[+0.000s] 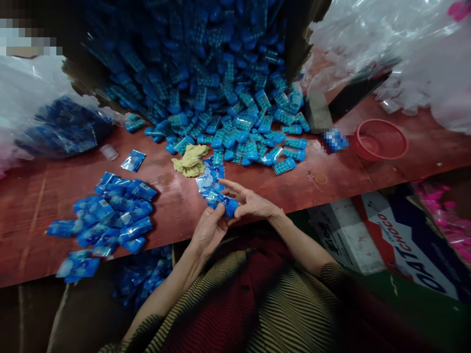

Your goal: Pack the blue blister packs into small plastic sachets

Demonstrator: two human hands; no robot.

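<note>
Close to the table's front edge, both hands hold a blue printed plastic packet [222, 202]. My left hand [211, 226] pinches its near side with the thumb on top. My right hand [255, 203] has thumb and fingers curved around the right end, index finger stretched out. Whether a bottle is inside the packet I cannot tell. Just beyond lie flat blue sachets [209, 177] and a crumpled yellow-green cloth [190, 161]. A heap of small clear bottles with blue caps and blue beads [243, 132] spills out of a dark carton. On the left is a pile of filled blue packets [114, 211].
A red plastic basket [382, 139] stands at the right beside a grey block [318, 113]. At the far left sits a bag of dark blue pieces [69, 125]. Below the red table [176, 215] are printed cartons [401, 245] and more blue packets [143, 274].
</note>
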